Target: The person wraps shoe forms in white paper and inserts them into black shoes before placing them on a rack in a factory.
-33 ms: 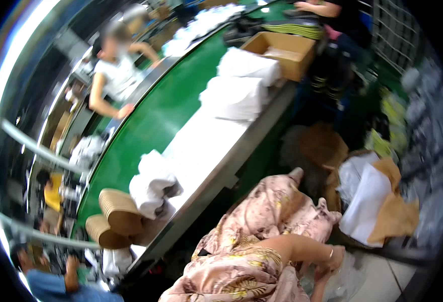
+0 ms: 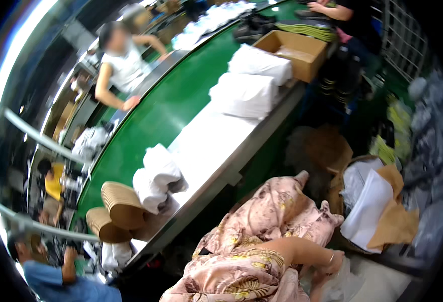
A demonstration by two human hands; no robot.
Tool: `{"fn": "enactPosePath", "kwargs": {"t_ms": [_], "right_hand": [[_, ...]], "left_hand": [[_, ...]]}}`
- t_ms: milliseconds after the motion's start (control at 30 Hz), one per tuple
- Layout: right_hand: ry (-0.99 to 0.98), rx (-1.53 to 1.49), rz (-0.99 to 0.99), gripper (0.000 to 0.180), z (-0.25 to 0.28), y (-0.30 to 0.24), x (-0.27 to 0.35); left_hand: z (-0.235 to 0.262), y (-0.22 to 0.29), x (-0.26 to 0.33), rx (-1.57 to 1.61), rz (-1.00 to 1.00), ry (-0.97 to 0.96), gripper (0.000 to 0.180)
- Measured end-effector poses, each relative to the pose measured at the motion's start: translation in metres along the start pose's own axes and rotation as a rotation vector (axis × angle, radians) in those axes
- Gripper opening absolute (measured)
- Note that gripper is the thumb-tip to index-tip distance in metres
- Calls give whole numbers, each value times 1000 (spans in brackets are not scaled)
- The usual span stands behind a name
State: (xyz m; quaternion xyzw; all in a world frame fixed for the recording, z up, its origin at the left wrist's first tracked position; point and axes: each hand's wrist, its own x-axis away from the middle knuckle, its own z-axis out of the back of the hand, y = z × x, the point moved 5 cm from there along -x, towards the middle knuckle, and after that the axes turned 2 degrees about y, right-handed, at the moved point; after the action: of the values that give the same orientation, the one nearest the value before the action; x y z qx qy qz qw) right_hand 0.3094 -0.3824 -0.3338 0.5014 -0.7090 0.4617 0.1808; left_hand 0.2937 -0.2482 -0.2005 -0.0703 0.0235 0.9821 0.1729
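- Far left: two stacks of brown paper bowls (image 2: 123,204) lie tipped at the near end of the green conveyor belt (image 2: 166,108).
- Just right of them: bundled white wrapping (image 2: 156,176) rests on the belt edge.
- Centre, further up the belt: white stacked packets (image 2: 244,93) lie before an open cardboard box (image 2: 297,50).
- Lower right: the right hand (image 2: 332,261), bracelet at the wrist, reaches down into clear plastic bags (image 2: 345,284); its grip cannot be told.
- Right: white sheets (image 2: 367,206) fill a basket.
- Left hand: out of sight.
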Motion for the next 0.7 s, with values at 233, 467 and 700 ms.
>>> {"fn": "enactPosePath", "kwargs": {"t_ms": [233,467,700], "right_hand": [[80,200,-75,36,-11,15,-24],[113,184,-12,35,0,10,-23],[-42,164,217,34,45,15,-13]], "left_hand": [[-38,23,-8,48,28,-175,51],[-89,78,-32,54,8,-270,54],[-91,38,-2,878,816,-570,33]]}}
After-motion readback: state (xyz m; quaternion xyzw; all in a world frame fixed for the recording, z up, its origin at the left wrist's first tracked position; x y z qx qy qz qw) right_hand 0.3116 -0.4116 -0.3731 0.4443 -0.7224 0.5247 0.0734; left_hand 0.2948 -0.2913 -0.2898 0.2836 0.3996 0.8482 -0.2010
